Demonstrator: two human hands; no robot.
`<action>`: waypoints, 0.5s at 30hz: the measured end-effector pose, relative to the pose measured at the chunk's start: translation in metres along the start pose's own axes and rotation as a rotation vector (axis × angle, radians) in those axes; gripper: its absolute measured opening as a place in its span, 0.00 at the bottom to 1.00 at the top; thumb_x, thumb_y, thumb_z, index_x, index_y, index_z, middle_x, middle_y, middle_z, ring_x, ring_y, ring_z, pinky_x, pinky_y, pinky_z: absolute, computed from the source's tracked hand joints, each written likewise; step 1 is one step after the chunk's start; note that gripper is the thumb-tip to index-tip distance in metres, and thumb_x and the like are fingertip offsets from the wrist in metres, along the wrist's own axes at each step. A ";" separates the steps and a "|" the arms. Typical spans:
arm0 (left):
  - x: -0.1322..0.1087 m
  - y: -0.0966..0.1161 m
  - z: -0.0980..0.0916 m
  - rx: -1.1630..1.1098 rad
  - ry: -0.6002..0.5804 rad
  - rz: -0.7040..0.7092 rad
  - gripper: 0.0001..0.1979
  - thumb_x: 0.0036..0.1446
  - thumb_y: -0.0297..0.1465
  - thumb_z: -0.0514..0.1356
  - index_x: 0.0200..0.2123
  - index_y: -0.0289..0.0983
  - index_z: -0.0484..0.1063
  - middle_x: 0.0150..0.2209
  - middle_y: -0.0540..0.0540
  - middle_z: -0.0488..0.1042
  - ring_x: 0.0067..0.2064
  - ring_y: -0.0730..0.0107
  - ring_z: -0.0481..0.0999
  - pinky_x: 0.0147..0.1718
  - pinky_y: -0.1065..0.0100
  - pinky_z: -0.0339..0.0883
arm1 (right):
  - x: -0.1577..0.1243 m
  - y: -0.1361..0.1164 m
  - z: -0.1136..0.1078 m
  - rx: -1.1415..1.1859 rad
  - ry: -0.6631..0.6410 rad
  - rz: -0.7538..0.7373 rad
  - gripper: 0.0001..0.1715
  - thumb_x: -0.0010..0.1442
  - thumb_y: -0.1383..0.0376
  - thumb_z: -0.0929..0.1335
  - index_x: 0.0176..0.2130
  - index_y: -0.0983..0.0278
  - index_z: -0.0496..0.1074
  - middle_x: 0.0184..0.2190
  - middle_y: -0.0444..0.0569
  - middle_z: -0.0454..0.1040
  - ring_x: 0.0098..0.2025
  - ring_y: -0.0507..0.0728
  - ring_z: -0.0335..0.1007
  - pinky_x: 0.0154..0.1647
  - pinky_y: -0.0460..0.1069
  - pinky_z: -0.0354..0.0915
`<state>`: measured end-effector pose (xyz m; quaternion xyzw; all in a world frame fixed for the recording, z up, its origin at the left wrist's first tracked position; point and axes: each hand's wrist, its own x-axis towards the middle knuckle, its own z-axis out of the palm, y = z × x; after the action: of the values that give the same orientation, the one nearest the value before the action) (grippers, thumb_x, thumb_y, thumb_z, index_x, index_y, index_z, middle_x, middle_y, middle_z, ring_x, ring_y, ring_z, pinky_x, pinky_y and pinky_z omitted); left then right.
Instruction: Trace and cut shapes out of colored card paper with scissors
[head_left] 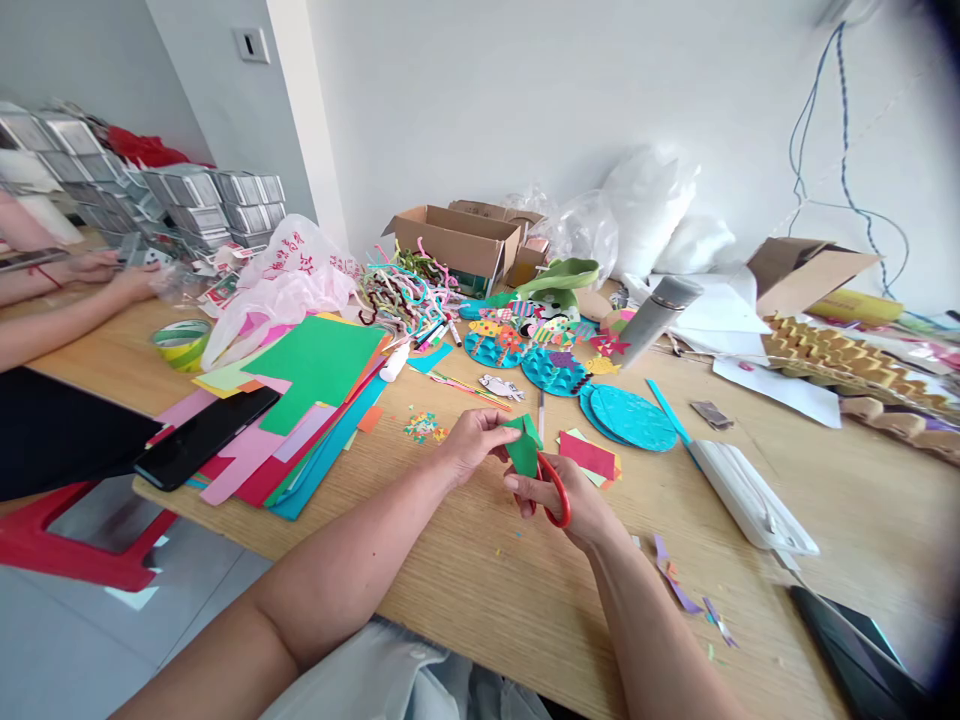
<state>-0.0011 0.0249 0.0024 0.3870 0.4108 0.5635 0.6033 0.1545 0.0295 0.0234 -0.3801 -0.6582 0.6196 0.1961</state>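
My left hand (pixel 478 442) pinches a small piece of green paper (pixel 523 455) between thumb and fingers above the table. Red-handled scissors (pixel 559 494) are gripped in my right hand (pixel 574 498), their blades at the green paper and largely hidden behind it. Just beyond my right hand lie small red and yellow paper pieces (pixel 587 455). A heap of tiny paper scraps (pixel 425 427) is to the left of my left hand. A white fish cutout (pixel 501 386) rests farther back, near blue paper discs (pixel 630 416) and colourful paper fish (pixel 559 330).
Coloured paper sheets (pixel 322 360) and a black phone (pixel 206 437) lie at the left, beside yellow-green tape (pixel 182 343). A white power strip (pixel 754 497), a grey bottle (pixel 660 315) and egg cartons (pixel 832 365) occupy the right. Another person's hands (pixel 124 275) work at far left.
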 end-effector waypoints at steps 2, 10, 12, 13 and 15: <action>0.000 0.001 0.000 -0.003 -0.003 -0.004 0.12 0.41 0.36 0.65 0.26 0.32 0.70 0.24 0.49 0.72 0.24 0.76 0.68 0.27 0.70 0.60 | -0.001 -0.002 0.000 -0.002 0.006 0.003 0.20 0.45 0.52 0.75 0.26 0.65 0.70 0.14 0.42 0.69 0.18 0.50 0.62 0.21 0.46 0.55; -0.001 0.002 -0.001 -0.021 -0.020 -0.014 0.14 0.41 0.36 0.66 0.27 0.32 0.72 0.25 0.48 0.72 0.25 0.75 0.69 0.28 0.70 0.60 | -0.002 -0.004 0.001 -0.042 0.006 0.002 0.22 0.44 0.50 0.74 0.20 0.64 0.67 0.14 0.42 0.68 0.18 0.50 0.61 0.21 0.46 0.54; -0.001 0.002 -0.001 -0.025 -0.013 -0.016 0.14 0.40 0.36 0.67 0.27 0.32 0.72 0.25 0.48 0.72 0.25 0.75 0.69 0.28 0.70 0.60 | -0.002 -0.005 0.001 -0.045 0.005 -0.002 0.23 0.44 0.50 0.74 0.19 0.64 0.66 0.13 0.42 0.67 0.18 0.50 0.61 0.20 0.46 0.54; -0.001 0.002 -0.001 -0.027 -0.008 -0.017 0.14 0.40 0.36 0.67 0.27 0.32 0.72 0.25 0.48 0.72 0.25 0.75 0.69 0.28 0.70 0.60 | -0.002 -0.005 0.001 -0.045 0.005 -0.005 0.23 0.44 0.50 0.74 0.19 0.64 0.66 0.13 0.43 0.67 0.18 0.50 0.61 0.20 0.46 0.53; -0.001 0.002 0.000 -0.031 -0.006 -0.021 0.14 0.40 0.37 0.67 0.27 0.32 0.72 0.25 0.48 0.72 0.25 0.75 0.69 0.28 0.70 0.60 | -0.002 -0.004 0.001 -0.038 0.006 -0.005 0.23 0.44 0.50 0.74 0.20 0.64 0.67 0.14 0.42 0.67 0.18 0.50 0.61 0.20 0.46 0.53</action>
<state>-0.0018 0.0241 0.0039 0.3750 0.4042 0.5623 0.6163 0.1538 0.0279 0.0277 -0.3840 -0.6703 0.6053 0.1923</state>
